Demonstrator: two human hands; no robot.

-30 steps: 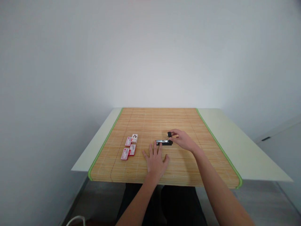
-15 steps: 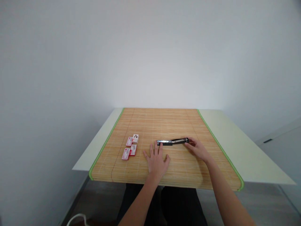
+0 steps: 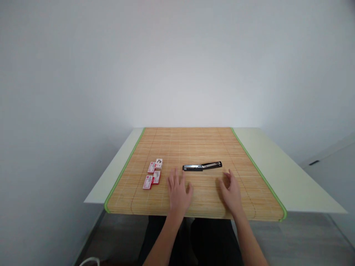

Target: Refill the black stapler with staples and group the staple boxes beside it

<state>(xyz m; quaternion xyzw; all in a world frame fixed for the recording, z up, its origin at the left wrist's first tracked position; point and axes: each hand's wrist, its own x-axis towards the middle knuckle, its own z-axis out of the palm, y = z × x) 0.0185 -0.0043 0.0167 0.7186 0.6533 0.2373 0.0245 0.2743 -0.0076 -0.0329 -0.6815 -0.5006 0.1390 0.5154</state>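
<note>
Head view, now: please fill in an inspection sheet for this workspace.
Surface: slatted mat with green edging, on a white table.
Job's things: black stapler, folded open on the mat.
Clutter: four red-and-white boxes grouped left of the stapler.
Hands: left hand open, fingers spread; right hand open, fingers curved; both apart from the stapler.
Cables: white curved item at lower left, cut off; cannot tell whether a cable.
Surroundings: pale wall; dark handle at right.

stapler (image 3: 197, 168) — black and silver | boxes (image 3: 156, 177) — red and white | mat (image 3: 188, 146): tan-striped, green-edged
</note>
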